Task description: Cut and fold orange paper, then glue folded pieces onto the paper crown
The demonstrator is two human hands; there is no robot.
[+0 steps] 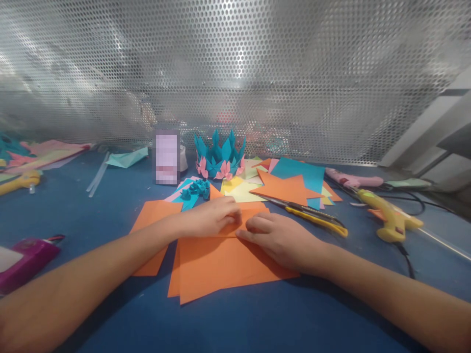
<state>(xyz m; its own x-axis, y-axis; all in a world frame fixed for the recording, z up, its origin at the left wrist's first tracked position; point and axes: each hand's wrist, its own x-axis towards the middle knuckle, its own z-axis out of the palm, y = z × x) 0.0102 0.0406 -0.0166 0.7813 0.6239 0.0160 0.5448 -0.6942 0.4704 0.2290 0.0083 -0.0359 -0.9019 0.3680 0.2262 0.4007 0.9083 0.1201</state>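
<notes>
Several sheets of orange paper point(221, 269) lie stacked on the blue table in front of me. On top of the stack is a smaller piece of orange paper that looks folded, with a straight crease or edge running between my hands. My left hand point(211, 217) rests on its left and far part, fingers curled down onto it. From the right, my right hand point(283, 240) closes on the same piece, thumb and forefinger near its front edge. The fingertips are partly hidden. Another orange sheet point(154, 255) lies beneath my left forearm.
Beyond my hands stand a blue paper crown point(221, 157) with pink flowers and a blurred-out upright object point(167, 157). Blue folded pieces point(196, 190), an orange star point(290, 187), scissors point(275, 201) and a yellow cutter point(320, 221) lie about. Glue guns point(392, 215) with cords are at right.
</notes>
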